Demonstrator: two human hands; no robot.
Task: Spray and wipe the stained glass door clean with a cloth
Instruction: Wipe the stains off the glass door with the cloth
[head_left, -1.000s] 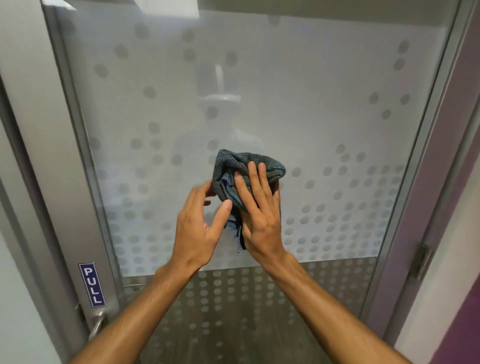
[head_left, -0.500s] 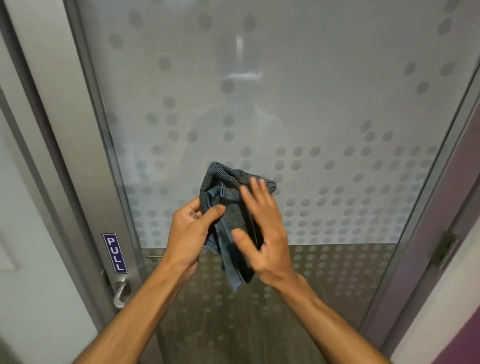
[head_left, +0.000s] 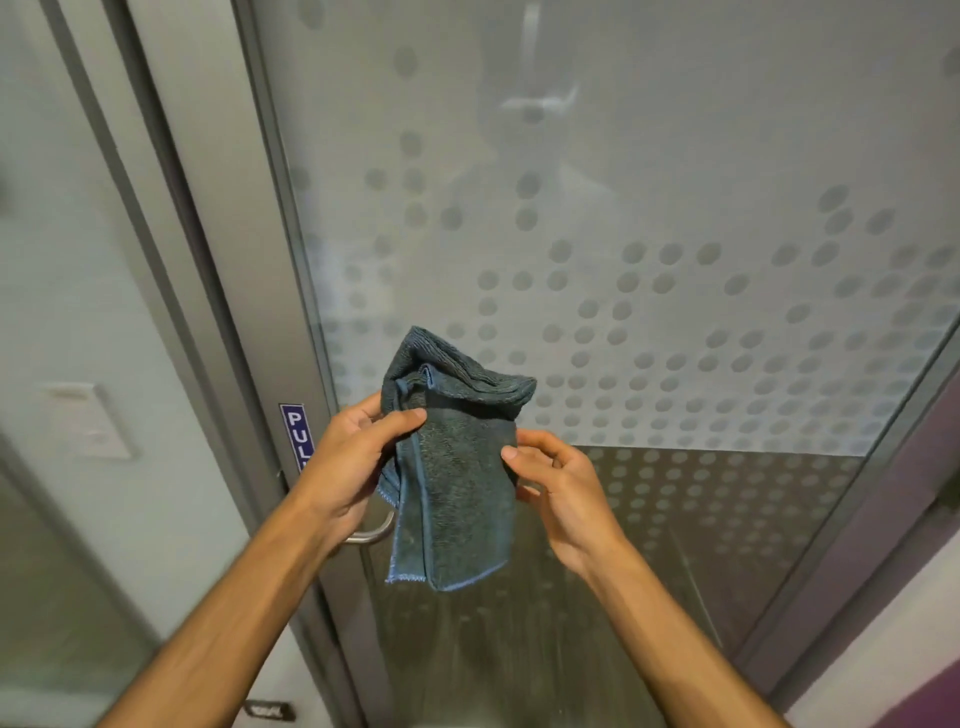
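Observation:
A frosted glass door (head_left: 649, 218) with a dotted pattern fills the view; its lower band is clear glass. A dark blue-grey cloth (head_left: 457, 467) hangs folded in front of the door, off the glass. My left hand (head_left: 353, 462) pinches its upper left edge with thumb and fingers. My right hand (head_left: 561, 488) holds its right edge at mid-height. No spray bottle is in view.
A metal door frame (head_left: 249, 291) runs down the left with a blue PULL sign (head_left: 296, 436) and a lever handle (head_left: 371, 532) partly behind my left wrist. A wall switch plate (head_left: 91, 421) sits at far left. A purple wall (head_left: 914, 649) edges the right.
The cloth came off the glass and moved down and left. It now hangs unfolded lengthwise between both hands. My right hand shifted from pressing on it to gripping its right edge.

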